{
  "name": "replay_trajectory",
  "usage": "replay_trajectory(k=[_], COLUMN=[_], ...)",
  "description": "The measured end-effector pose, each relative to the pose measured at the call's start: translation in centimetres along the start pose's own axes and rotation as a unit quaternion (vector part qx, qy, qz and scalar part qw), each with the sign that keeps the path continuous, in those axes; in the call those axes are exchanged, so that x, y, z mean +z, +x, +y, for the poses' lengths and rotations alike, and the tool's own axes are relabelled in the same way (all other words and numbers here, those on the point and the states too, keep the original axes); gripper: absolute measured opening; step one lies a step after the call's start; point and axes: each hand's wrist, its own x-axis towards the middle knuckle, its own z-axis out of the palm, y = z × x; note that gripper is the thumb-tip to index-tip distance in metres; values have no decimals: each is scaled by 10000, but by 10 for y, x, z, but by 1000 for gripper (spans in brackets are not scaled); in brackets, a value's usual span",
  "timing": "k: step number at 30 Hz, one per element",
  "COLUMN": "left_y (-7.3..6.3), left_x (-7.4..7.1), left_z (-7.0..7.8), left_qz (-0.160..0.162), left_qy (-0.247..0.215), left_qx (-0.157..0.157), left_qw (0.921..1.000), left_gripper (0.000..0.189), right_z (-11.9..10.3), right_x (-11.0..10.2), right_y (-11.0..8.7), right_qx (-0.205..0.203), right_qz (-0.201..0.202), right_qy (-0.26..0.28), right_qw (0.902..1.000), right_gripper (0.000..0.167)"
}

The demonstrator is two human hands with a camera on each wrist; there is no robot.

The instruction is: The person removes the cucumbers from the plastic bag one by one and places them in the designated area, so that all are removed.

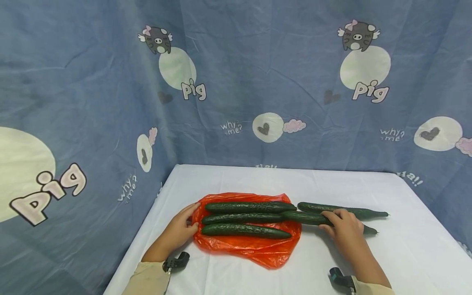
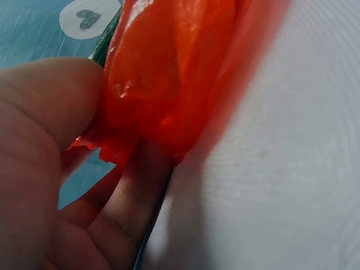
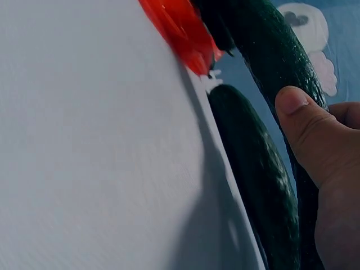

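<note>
A red plastic bag [image 1: 254,250] lies spread on the table, with three dark green cucumbers [image 1: 245,230] side by side on it. At its left end my left hand [image 1: 180,228] pinches the bag's edge; the left wrist view shows the gathered red plastic [image 2: 163,73] between thumb and fingers. My right hand [image 1: 346,229] grips another cucumber [image 1: 304,217] around its middle, fingers over the top. The left end of this held cucumber overlaps the bag and the middle cucumber in the head view. In the right wrist view my thumb presses along the held cucumber's side [image 3: 275,50].
One more cucumber [image 1: 354,212] lies on the white-covered table [image 1: 228,180] right of the bag, behind the held one. A blue printed curtain [image 1: 236,82] hangs behind the table and along its left side.
</note>
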Motion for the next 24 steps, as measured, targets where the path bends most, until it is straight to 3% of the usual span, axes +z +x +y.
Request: replay_trajectory(k=[24], left_y=[1], left_x=[1], left_z=[-4], left_qz=[36], left_qy=[55], left_qx=[178], left_qw=[9998], left_gripper=[72], right_z=[33], right_x=[-14], right_y=[-9], right_qx=[379], right_qz=[-119], right_qy=[-93], right_qw=[9992], right_gripper=[48])
